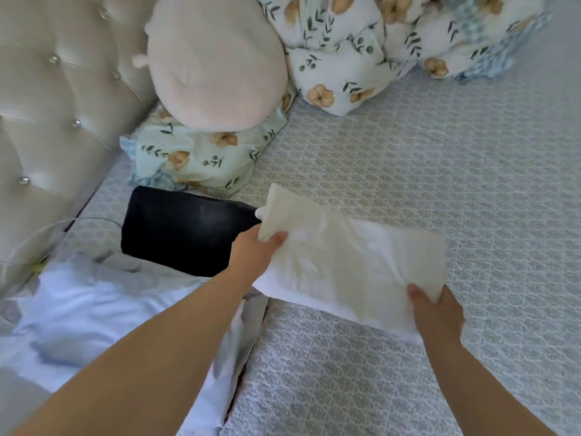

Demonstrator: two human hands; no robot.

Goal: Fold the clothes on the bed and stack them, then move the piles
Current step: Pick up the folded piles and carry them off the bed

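Observation:
A folded cream-white garment (349, 262) lies in the middle of the bed, held at both ends. My left hand (254, 253) grips its left end, thumb on top. My right hand (437, 313) pinches its near right corner. To the left of it a folded black garment (185, 231) lies flat on the patterned bedspread (408, 171). A loose white garment (94, 313) lies crumpled at the near left, partly under my left forearm.
A tufted cream headboard (53, 121) runs along the left. A round pink plush pillow (213, 67) sits on a floral pillow (201, 158). A bunched floral duvet (393, 39) fills the far side. A white cable (47, 231) trails by the headboard.

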